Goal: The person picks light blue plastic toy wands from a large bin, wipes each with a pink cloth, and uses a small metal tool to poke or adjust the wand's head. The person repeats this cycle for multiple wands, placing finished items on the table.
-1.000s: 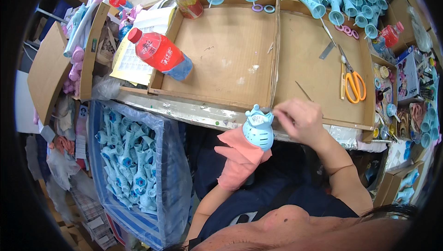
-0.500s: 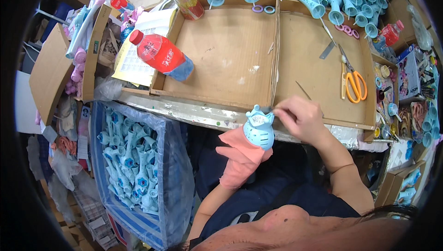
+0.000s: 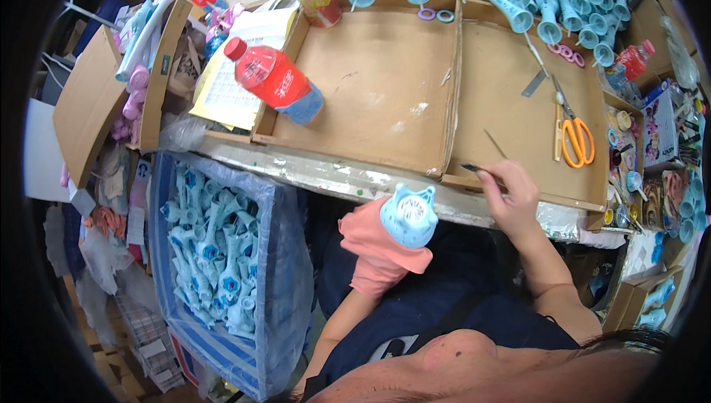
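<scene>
A salmon-pink cloth [image 3: 374, 244] covers my left hand [image 3: 378, 262], whose fingers are hidden under it. In that covered hand sits a light blue plastic part [image 3: 407, 221] with a pointed, crown-like rim and a pale perforated round face, turned upward. To its right, over the front edge of the cardboard tray [image 3: 355, 147], is my right hand [image 3: 512, 194]. Its thumb and fingers pinch a small dark blade-like tip [image 3: 469, 167], apart from the blue part. A thin dark stick [image 3: 495, 144] lies on the tray beyond that hand.
Orange-handled scissors [image 3: 576, 140] and a flat metal blade [image 3: 532, 83] lie in the right tray. A red-labelled bottle [image 3: 278, 81] lies across the left tray's edge. Light blue trumpet-shaped parts [image 3: 548, 3] are piled behind. More fill a blue-striped bag [image 3: 278, 284] at left.
The blue part has turned its perforated face upward and come slightly nearer and left. My right hand has drawn away from it to the right, showing the dark tip. The view has shifted slightly.
</scene>
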A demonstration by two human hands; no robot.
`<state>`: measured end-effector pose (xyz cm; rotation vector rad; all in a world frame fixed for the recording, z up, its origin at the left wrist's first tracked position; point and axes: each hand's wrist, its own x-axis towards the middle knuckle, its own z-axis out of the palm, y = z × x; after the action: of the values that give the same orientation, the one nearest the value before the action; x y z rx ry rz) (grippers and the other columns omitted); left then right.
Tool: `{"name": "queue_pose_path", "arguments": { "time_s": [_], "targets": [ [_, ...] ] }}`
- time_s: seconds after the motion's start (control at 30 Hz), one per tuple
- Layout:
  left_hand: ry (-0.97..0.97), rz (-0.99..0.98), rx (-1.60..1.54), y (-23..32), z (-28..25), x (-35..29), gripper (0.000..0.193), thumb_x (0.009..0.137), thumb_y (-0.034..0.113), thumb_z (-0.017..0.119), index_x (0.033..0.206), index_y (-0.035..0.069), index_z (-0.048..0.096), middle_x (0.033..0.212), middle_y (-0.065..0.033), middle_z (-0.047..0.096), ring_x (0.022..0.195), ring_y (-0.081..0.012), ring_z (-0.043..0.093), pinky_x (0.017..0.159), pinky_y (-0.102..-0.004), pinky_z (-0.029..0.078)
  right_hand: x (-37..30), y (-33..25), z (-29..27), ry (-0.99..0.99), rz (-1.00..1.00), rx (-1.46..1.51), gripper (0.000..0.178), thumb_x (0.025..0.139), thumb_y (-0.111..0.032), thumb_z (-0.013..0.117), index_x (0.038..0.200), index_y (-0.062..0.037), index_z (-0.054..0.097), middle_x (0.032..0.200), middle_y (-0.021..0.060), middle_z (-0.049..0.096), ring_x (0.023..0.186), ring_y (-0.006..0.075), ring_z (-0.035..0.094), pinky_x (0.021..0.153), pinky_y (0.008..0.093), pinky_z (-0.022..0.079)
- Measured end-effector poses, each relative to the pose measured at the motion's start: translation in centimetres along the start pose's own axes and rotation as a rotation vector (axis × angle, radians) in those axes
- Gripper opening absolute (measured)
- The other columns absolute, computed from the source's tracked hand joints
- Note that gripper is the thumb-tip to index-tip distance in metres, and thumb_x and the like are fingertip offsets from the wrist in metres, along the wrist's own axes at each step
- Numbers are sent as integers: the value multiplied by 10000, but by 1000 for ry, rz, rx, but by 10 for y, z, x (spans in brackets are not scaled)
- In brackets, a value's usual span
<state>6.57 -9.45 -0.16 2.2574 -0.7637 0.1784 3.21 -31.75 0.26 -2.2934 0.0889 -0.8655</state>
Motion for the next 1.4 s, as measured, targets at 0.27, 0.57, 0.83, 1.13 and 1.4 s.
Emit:
{"name": "queue_pose_path", "arguments": {
  "time_s": [0.27,0.57,0.83,1.13,1.4],
  "targets": [
    [30,-63,-437,-8,-21,-6,499,583,92,788,1057,6,657,976,-95,670,930,-226,649,848,-332,502,-71,30,-7,-98,-175,-544,147,754,-244,828,876,-213,751,1419,55,562,1381,317,425,1172,505,164],
    [61,-68,-174,-8,-24,-14,717,434,324,927,1016,28,632,923,-67,593,806,-212,613,786,-268,511,-64,-3,12,-62,-78,15,437,902,-435,689,1199,-115,666,1498,161,469,1417,373,377,1175,549,198],
    [283,-495,-900,-11,-32,-27,518,912,445,625,1141,-11,536,1007,-117,632,895,-221,628,788,-330,507,-67,-66,58,-366,-553,178,588,882,-395,691,1396,-126,593,1491,100,488,1389,358,401,1154,537,267],
    [424,-526,-1800,-37,-47,-21,942,811,925,255,851,35,563,606,-125,565,546,-255,522,585,-349,449,-95,-74,64,-834,112,539,780,776,-366,852,1352,-2,473,1285,205,539,1140,345,590,956,402,494],
    [363,-261,-1865,-38,-56,-17,873,812,887,412,987,41,535,875,-67,552,813,-215,530,753,-352,457,-101,-46,79,-1388,1392,2155,665,937,-505,568,1331,25,486,1009,145,623,677,220,587,543,290,473]
  ]
}}
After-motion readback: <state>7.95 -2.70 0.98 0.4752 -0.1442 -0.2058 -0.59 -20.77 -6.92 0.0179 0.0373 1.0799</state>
